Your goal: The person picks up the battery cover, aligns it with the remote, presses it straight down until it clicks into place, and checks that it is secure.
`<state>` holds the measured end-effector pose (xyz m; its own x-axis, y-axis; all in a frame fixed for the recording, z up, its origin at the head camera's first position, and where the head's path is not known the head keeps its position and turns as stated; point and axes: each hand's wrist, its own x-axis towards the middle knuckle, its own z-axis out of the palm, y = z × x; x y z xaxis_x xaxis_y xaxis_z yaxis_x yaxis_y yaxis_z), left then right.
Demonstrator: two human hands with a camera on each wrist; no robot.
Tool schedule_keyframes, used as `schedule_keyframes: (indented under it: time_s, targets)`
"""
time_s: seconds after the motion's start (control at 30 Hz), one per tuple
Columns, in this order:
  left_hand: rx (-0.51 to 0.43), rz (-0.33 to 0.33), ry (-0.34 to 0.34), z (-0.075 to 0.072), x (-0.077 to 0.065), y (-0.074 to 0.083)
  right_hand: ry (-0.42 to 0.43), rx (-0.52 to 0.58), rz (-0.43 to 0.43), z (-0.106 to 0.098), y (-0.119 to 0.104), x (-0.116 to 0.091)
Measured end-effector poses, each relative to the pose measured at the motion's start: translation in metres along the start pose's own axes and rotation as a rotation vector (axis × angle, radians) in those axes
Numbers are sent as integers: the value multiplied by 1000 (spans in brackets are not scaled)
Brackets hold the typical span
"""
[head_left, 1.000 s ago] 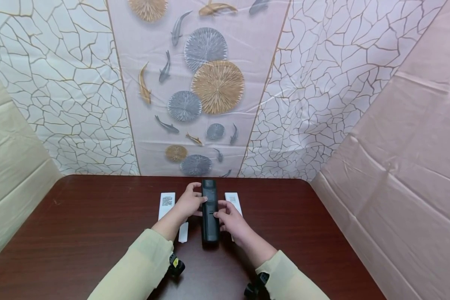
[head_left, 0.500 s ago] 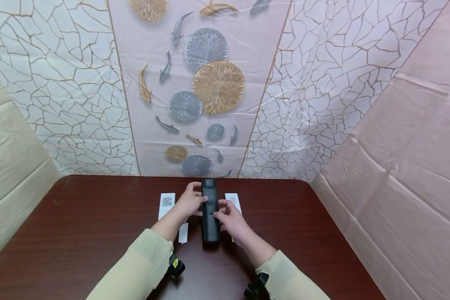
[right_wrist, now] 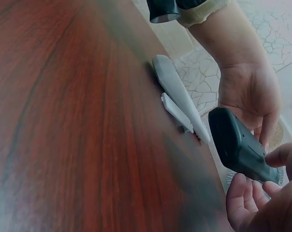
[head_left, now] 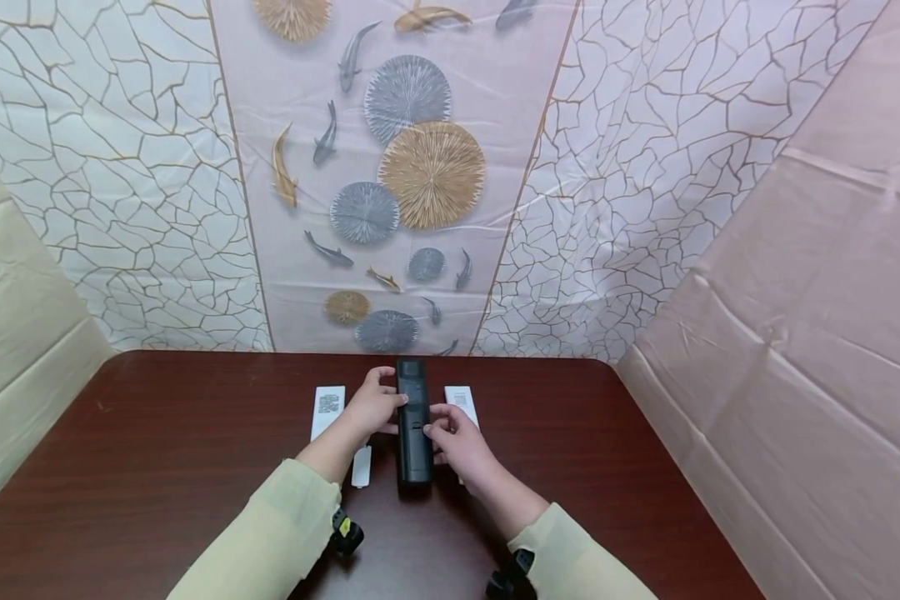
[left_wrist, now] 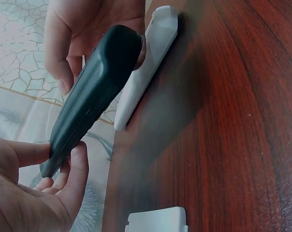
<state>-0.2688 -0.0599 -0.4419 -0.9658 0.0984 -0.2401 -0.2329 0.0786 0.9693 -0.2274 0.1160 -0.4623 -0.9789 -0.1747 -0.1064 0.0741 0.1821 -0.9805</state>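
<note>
A long black remote control (head_left: 416, 457), its back with a small latch facing up, is held above the table between both hands. My left hand (head_left: 371, 408) pinches its far part, thumb on top and fingers beneath, as the left wrist view shows. On the other side my right hand (head_left: 463, 446) holds the remote around its middle, the thumb at the latch. Seen from the right wrist, the remote's thick near end (right_wrist: 226, 140) sticks out past the fingers. The battery cover appears to be in place on it.
White remotes lie on the brown table (head_left: 157, 467) on both sides: one left (head_left: 328, 407), one right (head_left: 461, 398), partly hidden by the right hand. A loose white battery cover (head_left: 362, 467) lies beside the left one. A patterned cloth (head_left: 375, 275) hangs behind the table.
The head view has shifted slightly, so everything sits a little further left. Both hands keep their hold on the black remote in nearly the same pose.
</note>
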Motion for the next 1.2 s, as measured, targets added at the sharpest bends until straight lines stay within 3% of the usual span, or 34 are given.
schedule_keyframes:
  time_s: [0.47,0.77,0.97,1.2]
  targets:
    - [65,-86,31,7,7,-7,33,-2,-8,-20,1,-18]
    - [96,-143,71,14,21,-20,28,25,-8,-28,-2,-33]
    - [112,-155,88,15,27,-28,44,55,-17,-31,5,-36]
    - [125,-145,58,18,24,-25,58,51,-11,-36,2,-42]
